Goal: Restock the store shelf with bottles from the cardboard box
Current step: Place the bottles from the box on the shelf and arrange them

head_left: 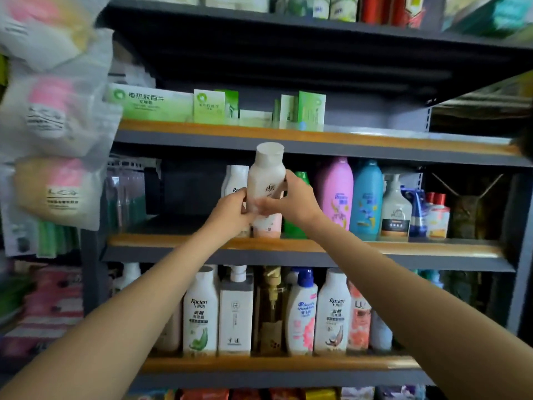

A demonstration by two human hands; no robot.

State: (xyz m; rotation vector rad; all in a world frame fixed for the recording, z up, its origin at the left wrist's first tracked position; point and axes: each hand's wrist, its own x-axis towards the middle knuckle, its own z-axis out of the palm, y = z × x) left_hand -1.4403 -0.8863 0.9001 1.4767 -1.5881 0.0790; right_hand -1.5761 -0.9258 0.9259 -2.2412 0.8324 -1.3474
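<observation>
Both hands hold one white bottle (266, 180), upright, at the front of the middle shelf (302, 246). Left hand (233, 212) grips its lower left side, fingers curled round the body. Right hand (291, 197) clasps the right side, fingers wrapped across the label, thumb towards the front. Bottle's cap and shoulders rise clear above both hands; its pink base shows below them, at or just above the shelf's wooden lip; cannot tell whether it touches.

Around the bottle: a second white bottle (235, 180) just behind it to the left, partly hidden. A green bottle (300, 203) just right, behind the right hand. Further right along the same shelf, a pink bottle (336, 192), then a blue bottle (367, 197), then a white pump bottle (395, 209). Left of the held bottle the shelf is dark and bare.

Above the bottle, green boxes (207, 106) on the next shelf up. Below it, a row of shampoo bottles (271, 313), upright, packed close. Far left, hanging plastic bags (54, 116), blurred.
</observation>
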